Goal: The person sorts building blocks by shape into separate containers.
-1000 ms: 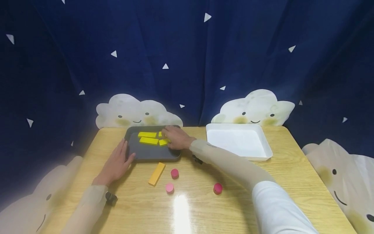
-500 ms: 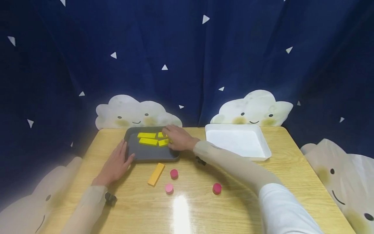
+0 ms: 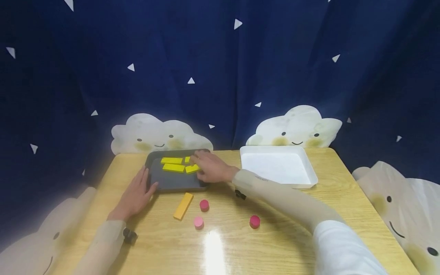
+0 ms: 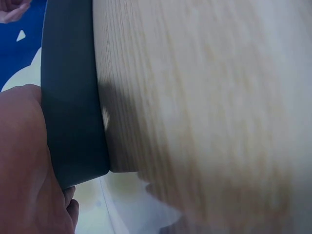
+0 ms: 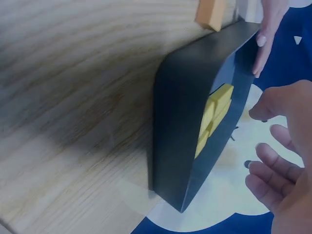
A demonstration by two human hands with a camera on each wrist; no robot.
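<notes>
Straight fingers of my left hand [image 3: 133, 194] rest along the left side of the dark grey tray [image 3: 178, 185], the thumb at its front corner. Inside the tray lie several yellow blocks [image 3: 173, 168], two longer ones on the left and shorter ones on the right. Over the tray's right part is my right hand [image 3: 214, 168], overlapping the short blocks in the head view. From the right wrist, the same hand [image 5: 287, 156] shows loosely bent fingers apart from the yellow blocks [image 5: 217, 109], with nothing between them and the thumb.
An orange block [image 3: 183, 206] lies in front of the grey tray. Near it are a red disc [image 3: 204, 205] and a pink disc [image 3: 198, 222]; another red disc [image 3: 254, 222] sits farther right. A white tray [image 3: 277, 168] stands at the back right, before a dark blue curtain [image 3: 220, 68].
My right hand has shifted slightly right and nearer over the grey tray. The left hand keeps its place on the tray's side, and the blocks look the same. The head view tilts a little.
</notes>
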